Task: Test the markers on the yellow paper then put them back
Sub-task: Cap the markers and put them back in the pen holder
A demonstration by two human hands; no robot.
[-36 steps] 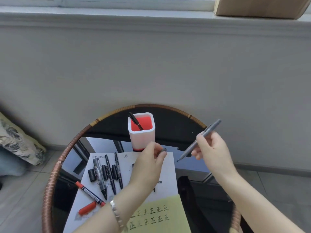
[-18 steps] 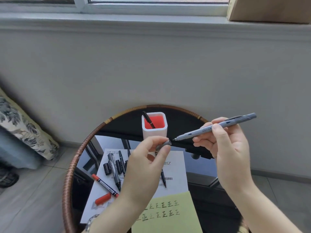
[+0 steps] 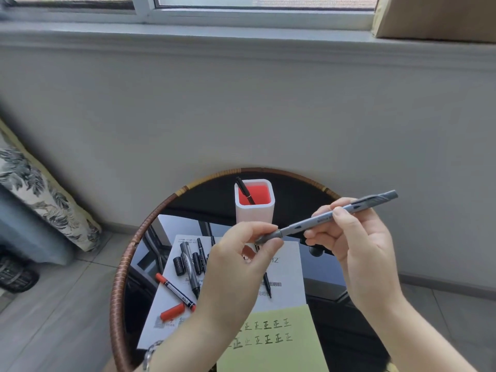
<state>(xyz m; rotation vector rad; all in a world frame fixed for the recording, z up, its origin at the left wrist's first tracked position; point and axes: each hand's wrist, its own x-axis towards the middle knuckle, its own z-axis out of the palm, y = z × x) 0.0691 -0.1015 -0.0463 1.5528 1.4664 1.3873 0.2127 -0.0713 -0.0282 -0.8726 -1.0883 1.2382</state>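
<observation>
My right hand (image 3: 359, 242) grips a grey marker (image 3: 335, 214) by its barrel, held level above the table. My left hand (image 3: 236, 267) pinches the grey cap (image 3: 267, 235), which now sits on the marker's tip. Below lies the yellow paper (image 3: 271, 342) with two rows of written characters. A white pen holder (image 3: 254, 210) with a red inside stands at the back and holds one black pen (image 3: 245, 191). On the white sheet (image 3: 287, 267) lie several uncapped markers, among them a red-ended marker (image 3: 175, 291), its red cap (image 3: 172, 310) and a black marker (image 3: 190, 267).
The round glass table has a woven rattan rim (image 3: 120, 275) and stands against a grey wall under a window sill. A patterned cushion (image 3: 40, 194) leans at the left. A cardboard box (image 3: 434, 17) sits on the sill at the upper right.
My hands came together: the cap in my left hand met the marker's tip and went on. My right hand turned the marker from steeply tilted to nearly level.
</observation>
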